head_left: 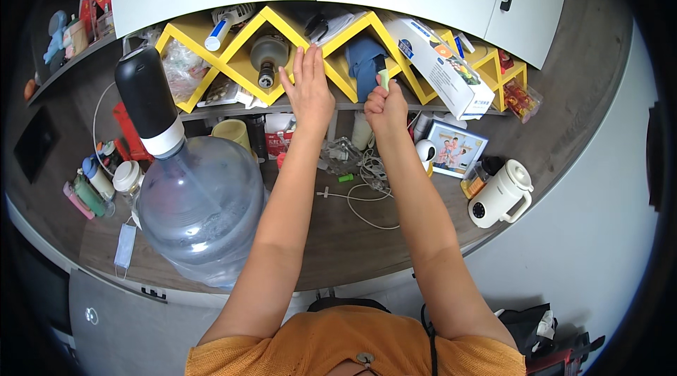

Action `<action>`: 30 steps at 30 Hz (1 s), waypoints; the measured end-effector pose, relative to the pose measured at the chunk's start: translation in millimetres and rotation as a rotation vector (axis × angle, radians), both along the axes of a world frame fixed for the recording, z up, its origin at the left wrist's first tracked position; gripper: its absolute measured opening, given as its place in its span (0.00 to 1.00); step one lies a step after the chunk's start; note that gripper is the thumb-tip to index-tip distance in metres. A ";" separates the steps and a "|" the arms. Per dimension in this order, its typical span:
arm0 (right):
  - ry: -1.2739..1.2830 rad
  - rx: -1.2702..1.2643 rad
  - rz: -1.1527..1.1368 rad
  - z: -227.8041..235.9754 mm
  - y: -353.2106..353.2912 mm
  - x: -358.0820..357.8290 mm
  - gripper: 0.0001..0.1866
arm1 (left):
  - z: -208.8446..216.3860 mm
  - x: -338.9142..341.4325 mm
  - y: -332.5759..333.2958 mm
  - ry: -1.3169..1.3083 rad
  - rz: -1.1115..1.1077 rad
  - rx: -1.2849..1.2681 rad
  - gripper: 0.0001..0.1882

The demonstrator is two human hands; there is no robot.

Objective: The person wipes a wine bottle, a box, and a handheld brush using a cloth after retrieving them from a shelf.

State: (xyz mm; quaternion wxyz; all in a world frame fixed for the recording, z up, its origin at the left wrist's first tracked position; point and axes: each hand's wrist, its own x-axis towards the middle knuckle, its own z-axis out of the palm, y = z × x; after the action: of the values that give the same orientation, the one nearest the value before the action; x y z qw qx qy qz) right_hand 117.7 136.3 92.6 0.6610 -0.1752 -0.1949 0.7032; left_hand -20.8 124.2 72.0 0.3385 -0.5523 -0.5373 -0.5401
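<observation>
My left hand [310, 90] is raised to the yellow lattice shelf [282, 18], fingers stretched out against or just before its edge, between two diamond compartments. In the compartment to its left lies a dark glass bottle [269, 51], neck toward me. My right hand [386, 106] is closed around a small pale green object [383, 80] whose kind I cannot make out; only its top shows above the fist. Right behind that fist, a blue cloth item [364, 65] fills a compartment. Dark glasses or a similar item [317, 27] and papers sit in the opening between the hands.
A large water bottle [204, 207] with a black pump [148, 94] stands at left on the counter. A white box [441, 69] juts from the shelf at right. Below are a photo frame [455, 149], white kettle [502, 194], white cable [356, 210] and green cap [345, 178].
</observation>
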 end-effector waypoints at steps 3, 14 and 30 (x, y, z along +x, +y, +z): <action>0.123 0.027 0.107 8.6 4.0 7.0 0.14 | 0.5 -1.2 -1.2 0.007 -0.005 -0.010 0.31; -0.502 0.343 -0.060 41.5 -22.1 -21.6 0.12 | 1.0 -3.8 -2.6 0.002 -0.031 -0.023 0.29; -2.187 0.734 -0.589 27.8 -39.2 20.3 0.14 | 0.6 -5.9 -2.8 0.001 -0.053 -0.020 0.30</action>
State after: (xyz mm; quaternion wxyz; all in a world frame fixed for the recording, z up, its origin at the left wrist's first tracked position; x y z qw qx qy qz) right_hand 138.0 97.1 120.4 0.2911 -0.5202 -0.7972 -0.0960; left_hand -26.7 121.4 72.7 0.3187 -0.5698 -0.5279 -0.5431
